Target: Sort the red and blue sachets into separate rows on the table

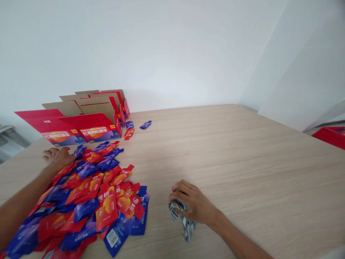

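My right hand (191, 201) is closed around a crumpled grey-and-white striped cloth (188, 226), whose loose end hangs down toward the wooden table. To the left, a large heap of red and blue pouches (106, 207) is spread over the table. My left hand (58, 157) is at the far left edge of this heap, just in front of the boxes. Its thumb side is against or close to a blue pouch (80, 151). The fingers look loosely bent and apart, slightly blurred, with nothing visible in them.
Several open red cartons (98, 133) stand in rows at the back left, flaps raised. Beside them lie a red pouch (129, 133) and two blue ones, one a loose blue pouch (146, 125). A white wall borders the table (229, 151). A red object (330, 136) shows at far right.
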A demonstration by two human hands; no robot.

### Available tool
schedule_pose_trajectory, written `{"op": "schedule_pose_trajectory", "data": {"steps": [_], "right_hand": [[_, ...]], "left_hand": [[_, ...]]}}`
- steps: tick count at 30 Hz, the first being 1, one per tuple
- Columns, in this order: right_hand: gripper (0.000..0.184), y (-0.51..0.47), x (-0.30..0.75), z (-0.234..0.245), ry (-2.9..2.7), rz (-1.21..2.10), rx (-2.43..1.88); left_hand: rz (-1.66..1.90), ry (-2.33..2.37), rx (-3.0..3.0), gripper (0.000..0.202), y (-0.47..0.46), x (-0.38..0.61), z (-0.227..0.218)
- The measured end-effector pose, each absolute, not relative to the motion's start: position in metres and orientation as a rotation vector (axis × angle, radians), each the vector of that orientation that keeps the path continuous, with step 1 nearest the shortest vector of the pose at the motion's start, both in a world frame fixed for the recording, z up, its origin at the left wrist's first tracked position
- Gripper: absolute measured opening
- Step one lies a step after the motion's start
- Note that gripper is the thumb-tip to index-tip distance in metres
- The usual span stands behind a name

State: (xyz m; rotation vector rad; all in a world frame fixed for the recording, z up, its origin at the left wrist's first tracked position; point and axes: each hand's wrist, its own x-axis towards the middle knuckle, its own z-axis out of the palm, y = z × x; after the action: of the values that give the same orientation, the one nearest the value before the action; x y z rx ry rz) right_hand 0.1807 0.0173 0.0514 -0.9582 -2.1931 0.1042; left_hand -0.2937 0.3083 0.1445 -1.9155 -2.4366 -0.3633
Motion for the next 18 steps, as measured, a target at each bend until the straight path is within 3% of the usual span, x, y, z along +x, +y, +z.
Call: {"op": "schedule_pose_trajectory", "data": {"steps": [5, 8, 14, 18], "right_hand": [[0.023, 0.017, 0.181, 0.05, -2.249, 0.085, -0.984], [0.026, 0.018, 0.183, 0.047, -2.285, 0.05, -1.042], [0.01, 0.029, 0.179, 0.031, -2.214, -0.168, -1.026], [0.023, 0.039, 0.176, 0.01, -2.182, -0.263, -1.144]], "left_hand": [[-0.192, -2.053, -2.487, 0.027, 0.378, -0.19, 0.122], [-0.158, -1.855, -2.68, 0.038, 0.425, -0.11, 0.093], [-0.215, -1.902, -2.601, 0.059, 0.494, 0.006, 0.043], [-0.208, -2.013, -2.561, 0.069, 0.52, 0.031, 0.034]]}}
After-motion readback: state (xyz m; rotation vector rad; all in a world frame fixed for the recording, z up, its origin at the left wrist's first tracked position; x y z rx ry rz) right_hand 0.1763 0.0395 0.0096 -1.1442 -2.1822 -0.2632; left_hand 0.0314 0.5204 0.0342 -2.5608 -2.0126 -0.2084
